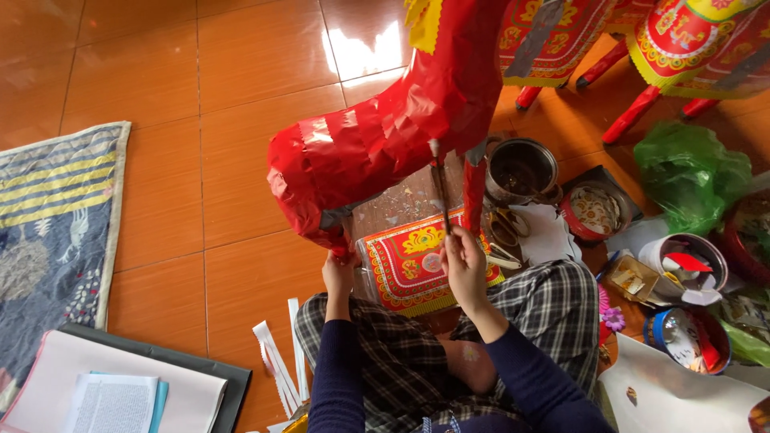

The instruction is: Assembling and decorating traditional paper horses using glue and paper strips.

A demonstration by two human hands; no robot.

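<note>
A red paper horse (pixel 377 132) is held up over the lap of a seated person in checked trousers (pixel 529 309). Its muzzle end, wrapped in shiny red foil paper, is gripped from below by the left hand (pixel 338 271), whose fingers are closed around the lower tip of the head. A thin brush (pixel 440 188) is held upright in the right hand (pixel 465 265), pinched between closed fingers and thumb, with its bristled end raised against the underside of the horse's neck.

Just below the horse's head, on the person's knees, a stack of red and yellow printed paper sheets (pixel 413 265) is laid. To the right of the horse's neck a metal pot (pixel 521 171) with dark contents is seen, and beside that a round red tin (pixel 595 212). Further right of the horse a green plastic bag (pixel 694 176) and a white cup (pixel 686 265) filled with scraps are placed. More decorated paper horses (pixel 642 40) are stood behind, at the upper right. White paper strips (pixel 281 361) are scattered on the orange tiled floor (pixel 200 96) to the left of the person's knee, and well left of the horse a striped blue mat (pixel 56 216) and an open book (pixel 112 397) are laid.
</note>
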